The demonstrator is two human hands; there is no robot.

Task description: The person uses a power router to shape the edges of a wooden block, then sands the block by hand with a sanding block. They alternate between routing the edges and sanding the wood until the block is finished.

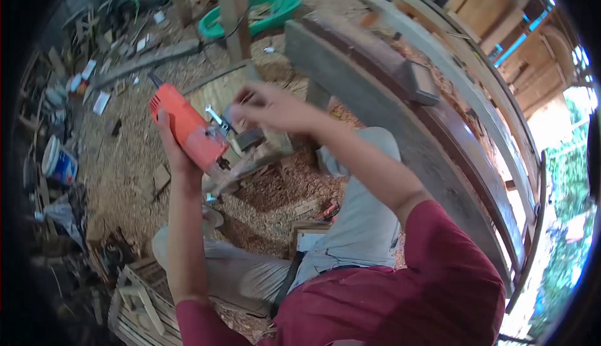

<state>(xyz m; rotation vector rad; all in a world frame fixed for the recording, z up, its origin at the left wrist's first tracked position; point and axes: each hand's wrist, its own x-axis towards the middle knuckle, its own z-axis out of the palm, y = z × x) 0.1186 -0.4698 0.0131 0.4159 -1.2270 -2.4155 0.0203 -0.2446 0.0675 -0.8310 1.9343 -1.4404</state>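
An orange power tool [181, 120] with a dark cord end at its top lies tilted in my left hand [172, 142], whose fingers wrap its side. My right hand [260, 108] is bent beside the tool, near a small metal wrench-like piece [217, 118]; its fingers are blurred, and what they hold, if anything, is too unclear to make out. A dark block [250, 139] is just below that hand. Behind the tool stands a low wooden stool or board [219, 89].
A long wooden beam [369, 64] runs down the right, with a grey rectangular block [422, 83] on it. A green basin [269, 11] stands behind a wooden post [233, 14]. Wood shavings cover the ground. A white and blue bucket [61, 161] is at left.
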